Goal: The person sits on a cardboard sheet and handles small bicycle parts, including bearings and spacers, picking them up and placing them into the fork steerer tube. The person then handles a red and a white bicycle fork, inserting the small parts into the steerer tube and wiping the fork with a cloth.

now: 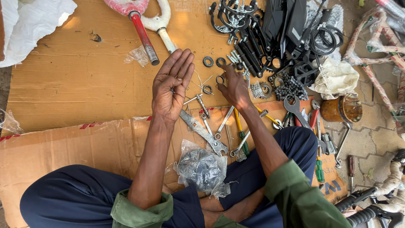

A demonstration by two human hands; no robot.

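From my feed I see the left hand (172, 86) raised palm-up over the brown cardboard sheet (71, 76), fingers held straight and close together, with 1 or 2 small dark metal bits (172, 90) resting loose in the hollow of the palm. The right hand (233, 86) reaches forward, its fingertips pinching a small dark metal ring washer (220, 79) just above the cardboard. 2 more dark ring washers (208, 61) lie near it, beside a scatter of short silver bolts (234, 56). Between the 2 forearms lie a long flat grey steel wrench (201, 131), several slim silver spanners (223, 122) and a yellow-handled screwdriver (238, 125). A crumpled clear plastic bag holding dark parts (202, 169) sits against my crossed legs in dark blue trousers (63, 194). Beyond the right hand are a heap of black bicycle parts (261, 29) and a coiled grey bicycle chain (289, 86). A red metal tube (143, 36) and a white curved tube (162, 21) lie at the top of the cardboard.
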